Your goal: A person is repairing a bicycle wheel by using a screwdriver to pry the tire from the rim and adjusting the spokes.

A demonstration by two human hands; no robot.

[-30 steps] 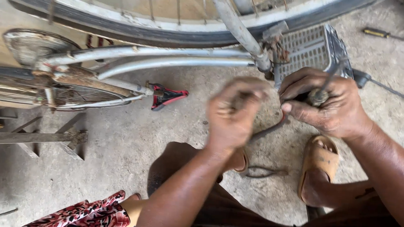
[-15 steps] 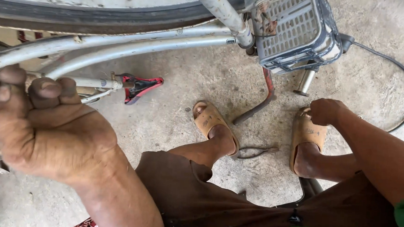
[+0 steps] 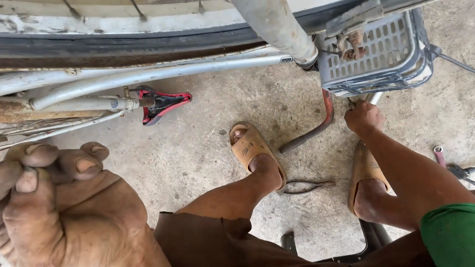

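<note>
Head view: the left hand (image 3: 55, 205) fills the frame at seven o'clock, very near the lens, its grimy fingers (image 3: 41, 158) curled over toward the thin rods (image 3: 48, 131) of the bike frame (image 3: 143, 74); whether they grip anything I cannot tell. The right hand (image 3: 364, 117) sits at two o'clock, closed in a fist around a tool handle (image 3: 375, 98) just under the grey basket (image 3: 382, 54). A red-brown bent bar (image 3: 316, 129) lies on the concrete just beside that fist, at its eight o'clock. Pliers (image 3: 308, 186) rest on the floor between the two sandalled feet, touching the left sandal (image 3: 253, 150). A red clamp (image 3: 163, 103) sits at the end of a frame tube, at ten o'clock from the left sandal. The tyre (image 3: 118, 38) runs along the top.
</note>
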